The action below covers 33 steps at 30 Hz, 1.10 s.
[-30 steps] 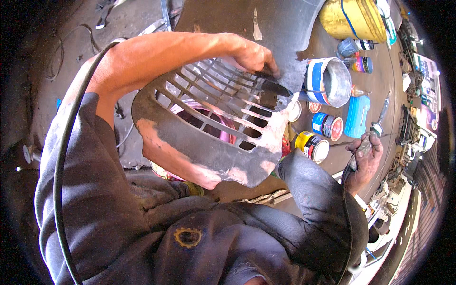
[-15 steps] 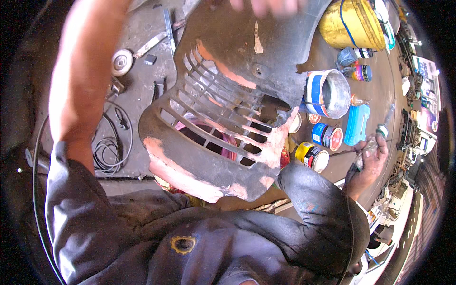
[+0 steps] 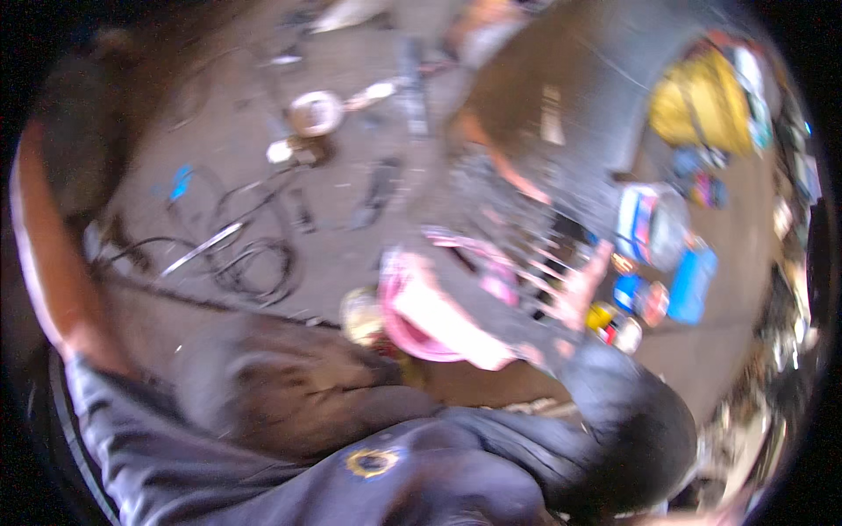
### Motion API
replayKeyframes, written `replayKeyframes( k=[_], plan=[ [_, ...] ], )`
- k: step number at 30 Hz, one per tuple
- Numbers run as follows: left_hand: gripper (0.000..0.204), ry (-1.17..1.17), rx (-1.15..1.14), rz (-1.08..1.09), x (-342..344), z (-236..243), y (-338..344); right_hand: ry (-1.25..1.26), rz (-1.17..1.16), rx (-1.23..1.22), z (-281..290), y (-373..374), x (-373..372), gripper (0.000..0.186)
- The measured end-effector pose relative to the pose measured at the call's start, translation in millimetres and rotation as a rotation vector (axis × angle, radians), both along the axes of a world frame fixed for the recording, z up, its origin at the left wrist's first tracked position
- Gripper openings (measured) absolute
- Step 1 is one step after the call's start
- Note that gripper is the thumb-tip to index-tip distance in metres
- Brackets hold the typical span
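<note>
A large dark plastic vehicle panel (image 3: 570,96), apparently a bumper, stands tilted in front of me. Its slatted grille (image 3: 535,254) and lower rim carry pale pink patches like filler. Behind the rim shows a pink basin (image 3: 399,298). My left arm (image 3: 57,237) reaches up along the left rim of the picture, away from the panel; its hand does not show. At the lower right edge lies a smeared patch of skin (image 3: 732,513), apparently my right arm or hand, with fingers not discernible. Another blurred skin-coloured shape (image 3: 491,22) is at the panel's top; whose it is, I cannot tell.
Right of the panel stand a white-and-blue bucket (image 3: 671,228), several small tins (image 3: 651,301), a blue container (image 3: 695,285) and a yellow bucket (image 3: 702,105). On the floor at left lie a coiled cable (image 3: 259,267), a round pale disc (image 3: 316,114) and a flat bar (image 3: 412,88).
The view has swung left and blurred. My left arm has moved outward to the left rim. My right hand, earlier closed around something pale beside the tins, has left that place.
</note>
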<state>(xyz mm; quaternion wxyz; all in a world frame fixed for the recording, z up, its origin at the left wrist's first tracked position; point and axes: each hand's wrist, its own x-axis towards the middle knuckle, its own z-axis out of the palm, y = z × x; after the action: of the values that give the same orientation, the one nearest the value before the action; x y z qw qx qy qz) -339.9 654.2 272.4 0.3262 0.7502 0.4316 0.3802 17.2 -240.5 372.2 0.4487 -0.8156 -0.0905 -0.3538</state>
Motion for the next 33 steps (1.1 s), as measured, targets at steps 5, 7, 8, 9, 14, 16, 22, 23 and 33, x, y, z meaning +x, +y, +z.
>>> replayKeyframes(
  k=[5,7,8,9,14,16,22,23,33],
  plan=[
    [0.026,-0.483,-0.566,0.150,-191,-110,23,0.088,-0.047,0.006,-55,20,-14,0.048],
    [0.017,-0.693,-0.580,0.375,-259,-167,19,0.127,-0.038,0.042,-79,19,-18,0.048],
    [0.016,-0.689,-0.587,0.492,-273,-210,6,0.120,-0.028,0.036,-78,24,-20,0.048],
    [0.016,-0.675,-0.601,0.607,-279,-247,-10,0.117,-0.020,0.030,-78,31,-21,0.048],
    [0.017,-0.644,-0.824,0.651,-349,-270,-31,0.165,0.049,0.031,-89,62,-11,0.047],
    [0.022,-0.544,-0.667,0.439,-367,-238,-31,0.173,0.068,0.055,-95,61,-8,0.046],
    [0.043,-0.363,-0.726,0.660,-394,-183,-163,0.142,0.173,0.019,-82,97,4,0.045],
    [0.043,-0.197,-0.833,0.658,-413,-181,-183,0.160,0.192,0.014,-91,107,7,0.045],
    [0.029,0.714,-0.666,0.052,-159,-265,-363,0.227,0.302,-0.022,-121,159,19,0.044]
  ],
)
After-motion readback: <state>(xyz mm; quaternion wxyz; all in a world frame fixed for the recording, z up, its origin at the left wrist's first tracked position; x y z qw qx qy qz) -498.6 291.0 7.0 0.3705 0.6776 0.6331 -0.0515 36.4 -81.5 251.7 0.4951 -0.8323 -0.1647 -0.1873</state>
